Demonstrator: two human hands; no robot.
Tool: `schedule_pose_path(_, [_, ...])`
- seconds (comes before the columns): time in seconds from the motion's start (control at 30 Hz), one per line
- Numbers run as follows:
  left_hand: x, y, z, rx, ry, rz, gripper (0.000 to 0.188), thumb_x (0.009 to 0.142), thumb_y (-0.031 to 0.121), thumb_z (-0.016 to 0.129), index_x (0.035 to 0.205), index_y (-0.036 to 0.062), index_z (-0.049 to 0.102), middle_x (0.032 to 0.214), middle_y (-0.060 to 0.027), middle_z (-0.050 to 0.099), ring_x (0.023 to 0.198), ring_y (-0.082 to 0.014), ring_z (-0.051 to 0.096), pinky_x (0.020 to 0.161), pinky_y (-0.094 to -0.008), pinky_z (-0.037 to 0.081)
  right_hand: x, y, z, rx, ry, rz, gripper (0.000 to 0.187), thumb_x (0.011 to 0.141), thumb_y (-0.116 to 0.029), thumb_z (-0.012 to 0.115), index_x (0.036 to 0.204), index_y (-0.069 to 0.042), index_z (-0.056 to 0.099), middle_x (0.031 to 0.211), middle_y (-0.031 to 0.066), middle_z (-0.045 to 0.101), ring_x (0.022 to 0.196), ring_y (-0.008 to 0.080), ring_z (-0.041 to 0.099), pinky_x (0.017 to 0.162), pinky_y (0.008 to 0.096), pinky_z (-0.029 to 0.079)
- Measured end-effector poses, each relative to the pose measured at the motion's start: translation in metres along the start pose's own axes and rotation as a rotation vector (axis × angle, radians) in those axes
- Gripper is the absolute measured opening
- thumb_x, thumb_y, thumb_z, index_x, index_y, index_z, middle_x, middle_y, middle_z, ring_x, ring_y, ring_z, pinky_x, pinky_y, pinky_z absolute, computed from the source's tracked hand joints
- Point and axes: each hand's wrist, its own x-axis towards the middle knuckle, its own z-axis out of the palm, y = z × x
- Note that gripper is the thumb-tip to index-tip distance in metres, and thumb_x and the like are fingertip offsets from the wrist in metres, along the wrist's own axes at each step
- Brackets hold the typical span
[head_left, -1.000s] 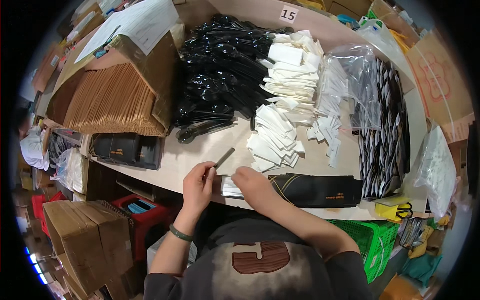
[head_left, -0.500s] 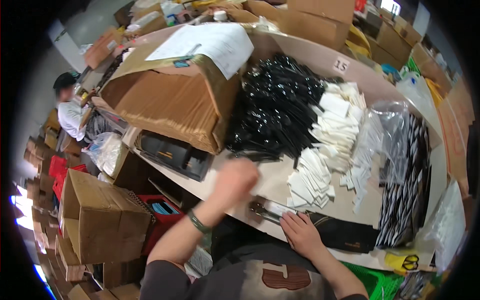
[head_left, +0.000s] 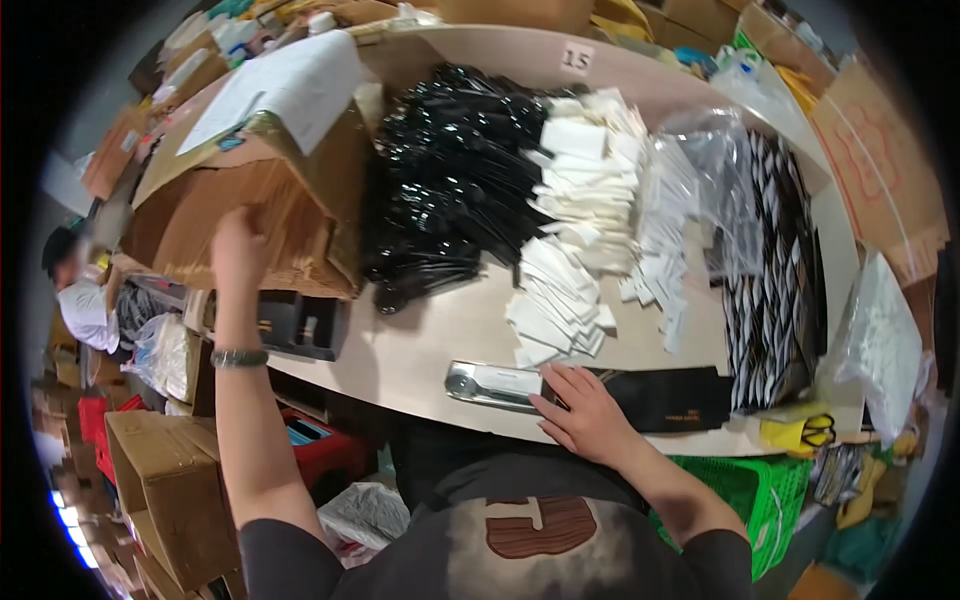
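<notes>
In the head view my left hand [head_left: 240,250] reaches into the open side of a cardboard box [head_left: 345,160] on the left. Its fingers are curled against a tightly packed stack of brown paper pieces [head_left: 180,215]; what they pinch, if anything, is hidden. My right hand [head_left: 580,410] lies with fingers stretched out at the table's near edge. Beneath its fingertips sits a slim, shiny packet [head_left: 500,385] with a dark spoon bowl at its left end and a white piece along it. The packet's right end meets a flat black pouch [head_left: 670,400], partly covered by my right hand.
Black plastic spoons [head_left: 460,170] pile up mid-table beside white folded napkins [head_left: 560,300]. Clear bags [head_left: 700,180] and a row of black pouches [head_left: 770,270] lie rightward. A black tray [head_left: 320,325] sits under the box. Below are a green basket [head_left: 780,510] and a carton [head_left: 175,480].
My left hand has moved left and away from me, from the table's near edge to the brown stack. My right hand stays on the packet and pouch. The view has swung rightward.
</notes>
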Motion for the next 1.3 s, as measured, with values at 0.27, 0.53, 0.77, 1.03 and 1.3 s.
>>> schedule_pose_path(0.27, [-0.196,0.076,0.018,-1.195,-0.671,-0.475,0.008,0.096,0.01,0.065,0.096,0.0026,0.068,0.081,0.0036,0.059,0.072,-0.0059,0.05,0.064,-0.022,0.042,-0.009,0.003,-0.007,0.101,-0.074,0.054,0.044,0.083,-0.013,0.071,0.127,-0.015,0.064,0.145,0.0274,0.041,0.135,0.0451,0.041,0.112,0.0509,0.035])
schedule_pose_path(0.53, [-0.198,0.143,0.017,-0.759,-0.913,-0.139,0.012,0.087,0.007,0.073,0.095,-0.0015,0.071,0.085,-0.0099,0.069,0.08,-0.0166,0.065,0.073,-0.0296,0.053,-0.003,0.0,-0.001,0.057,-0.117,0.008,0.051,0.077,-0.002,0.068,0.128,-0.011,0.06,0.141,0.029,0.044,0.133,0.0462,0.042,0.111,0.052,0.037])
schedule_pose_path(0.77, [-0.217,0.214,0.029,-0.538,-0.649,-0.185,0.035,0.082,0.013,0.079,0.108,0.0004,0.061,0.096,-0.0133,0.063,0.087,-0.0274,0.064,0.077,-0.0367,0.053,0.004,-0.007,0.001,0.05,0.005,0.185,0.037,0.075,-0.012,0.077,0.104,-0.001,0.056,0.135,0.0275,0.048,0.128,0.0456,0.047,0.109,0.0525,0.04])
schedule_pose_path(1.03, [-0.212,0.245,0.006,-1.231,-1.102,-0.086,0.07,0.082,0.018,0.079,0.14,0.0013,0.044,0.12,-0.0173,0.059,0.104,-0.0321,0.061,0.09,-0.0405,0.05,-0.007,0.008,0.0,0.017,0.102,0.091,0.039,0.072,-0.016,0.078,0.103,-0.003,0.058,0.127,0.0242,0.053,0.116,0.0425,0.053,0.1,0.0495,0.045])
schedule_pose_path(1.3, [-0.211,0.203,0.028,-0.388,-0.408,0.645,0.028,0.066,0.01,0.073,0.086,0.0077,0.054,0.075,-0.0119,0.054,0.071,-0.0347,0.055,0.064,-0.0465,0.041,0.031,-0.02,-0.016,0.03,0.163,-0.116,0.021,0.08,-0.023,0.065,0.094,-0.008,0.064,0.091,0.0157,0.06,0.088,0.0352,0.061,0.074,0.0458,0.05])
